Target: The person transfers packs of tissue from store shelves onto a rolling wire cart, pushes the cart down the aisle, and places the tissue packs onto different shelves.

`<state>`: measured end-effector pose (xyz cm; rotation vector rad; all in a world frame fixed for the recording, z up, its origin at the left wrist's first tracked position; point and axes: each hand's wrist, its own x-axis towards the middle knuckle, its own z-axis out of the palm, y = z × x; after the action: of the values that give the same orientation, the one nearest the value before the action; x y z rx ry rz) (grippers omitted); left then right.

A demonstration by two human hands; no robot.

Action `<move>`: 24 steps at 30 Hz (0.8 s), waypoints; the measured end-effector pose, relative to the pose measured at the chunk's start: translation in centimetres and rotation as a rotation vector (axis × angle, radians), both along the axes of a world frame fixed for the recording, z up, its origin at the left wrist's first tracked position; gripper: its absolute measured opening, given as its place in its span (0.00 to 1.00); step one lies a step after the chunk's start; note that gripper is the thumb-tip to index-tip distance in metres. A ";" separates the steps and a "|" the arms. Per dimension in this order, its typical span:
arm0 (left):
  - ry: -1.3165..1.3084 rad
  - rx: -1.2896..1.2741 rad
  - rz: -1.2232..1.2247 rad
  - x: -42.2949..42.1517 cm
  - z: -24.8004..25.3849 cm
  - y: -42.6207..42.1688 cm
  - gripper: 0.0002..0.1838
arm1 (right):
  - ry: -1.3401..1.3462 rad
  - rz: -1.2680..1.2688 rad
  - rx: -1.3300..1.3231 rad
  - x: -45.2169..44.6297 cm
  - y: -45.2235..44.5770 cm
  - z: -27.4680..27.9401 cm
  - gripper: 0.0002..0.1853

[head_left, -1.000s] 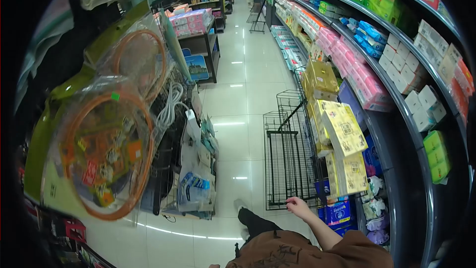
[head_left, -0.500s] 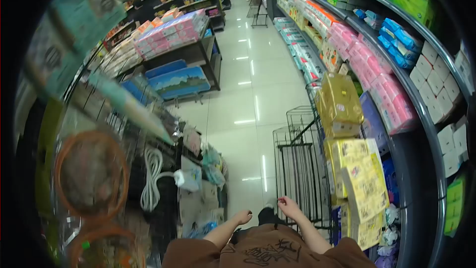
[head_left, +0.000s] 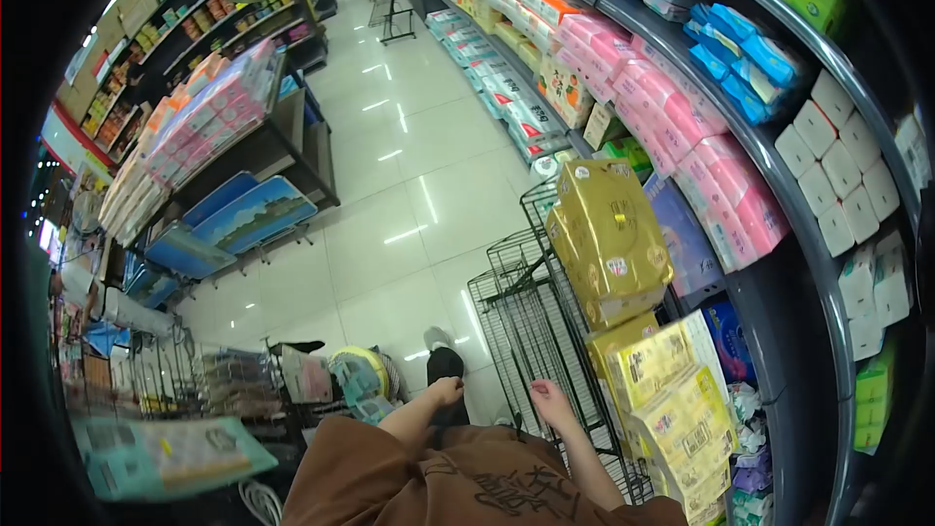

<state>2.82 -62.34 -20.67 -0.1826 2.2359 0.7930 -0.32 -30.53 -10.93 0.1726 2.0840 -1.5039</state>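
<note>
My left hand [head_left: 446, 391] hangs low in front of my body, fingers curled in, with no object seen in it. Below it my dark trouser leg [head_left: 445, 364] and grey shoe [head_left: 437, 339] show on the floor. My right hand [head_left: 547, 396] hangs at the other side with loosely bent fingers and nothing visible in them. Closest to it is a black wire rack [head_left: 526, 331] along the right shelf. A gold wrapped pack [head_left: 614, 234] and yellow tissue packs [head_left: 679, 419] sit at the rack's right side.
A tiled aisle [head_left: 380, 205] runs ahead between displays. Pink tissue packs [head_left: 726, 195] line the right shelf [head_left: 769, 331]. At left stand a tissue display table [head_left: 282, 151], landscape-printed boards [head_left: 255, 219] and hanging goods [head_left: 175, 453]. A dark folding stand [head_left: 396, 19] is farther up.
My view has turned right and I have moved forward, so the aisle and left display shift leftward. A foot has come forward. Both hands stay low and apart.
</note>
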 end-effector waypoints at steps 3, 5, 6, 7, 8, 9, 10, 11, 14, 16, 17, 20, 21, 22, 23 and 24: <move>0.036 0.168 0.055 -5.7 -0.7 -2.5 0.21 | 0.122 -0.059 -0.011 -6.2 -4.8 4.1 0.17; 0.003 0.153 0.100 -9.2 -1.8 -6.2 0.21 | 0.447 -0.129 0.059 -11.8 -8.4 6.6 0.17; 0.025 0.102 0.071 -10.4 -3.5 -8.7 0.21 | 0.609 -0.163 0.086 -14.7 -10.5 8.6 0.17; 0.050 0.044 0.043 -11.7 -5.2 -11.6 0.21 | 0.645 -0.176 0.114 -17.8 -12.4 12.1 0.21; -0.008 0.017 0.064 -13.4 -5.0 -14.3 0.22 | 0.735 -0.198 0.229 -21.1 -14.0 12.8 0.23; -0.072 -0.010 0.090 -14.5 -4.9 -17.1 0.23 | 0.819 -0.217 0.343 -24.1 -15.4 13.5 0.26; -0.056 -0.038 0.132 -15.4 -5.4 -20.0 0.24 | 0.898 -0.228 0.458 -26.8 -16.5 14.0 0.29; -0.042 -0.065 0.179 -16.2 -6.0 -22.6 0.25 | 0.843 -0.288 0.507 -29.4 -17.6 13.6 0.32; 0.041 -0.045 0.410 -19.7 -4.8 -29.3 0.24 | 0.678 -0.490 0.513 -38.2 -18.2 8.0 0.41; 0.098 -0.069 0.598 -20.9 -3.5 -32.6 0.23 | 0.413 -0.630 0.218 -41.5 -19.1 8.0 0.38; 0.054 -0.170 0.652 -21.6 -3.3 -33.8 0.24 | 0.377 -0.672 0.158 -42.5 -19.3 6.9 0.36; -0.020 -0.086 0.495 -22.8 -5.1 -38.6 0.22 | 0.210 -0.829 0.288 -45.3 -20.0 3.3 0.39; -0.042 -0.082 0.444 -23.6 -4.7 -39.7 0.23 | 0.248 -0.874 0.328 -46.1 -20.4 2.9 0.35; -0.063 -0.068 0.376 -24.3 -5.3 -41.2 0.24 | 0.250 -0.959 0.383 -46.9 -20.3 1.7 0.33; -0.091 -0.084 0.340 -25.0 -6.1 -42.5 0.24 | 0.248 -1.014 0.429 -47.5 -20.6 1.5 0.31; -0.119 -0.094 0.304 -26.4 -6.7 -43.9 0.24 | 0.233 -1.053 0.474 -47.8 -22.6 4.9 0.29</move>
<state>-23.59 -106.29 -27.33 -0.6118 2.1603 0.8115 -48.08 -53.10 -6.05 1.5271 2.6738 -1.5221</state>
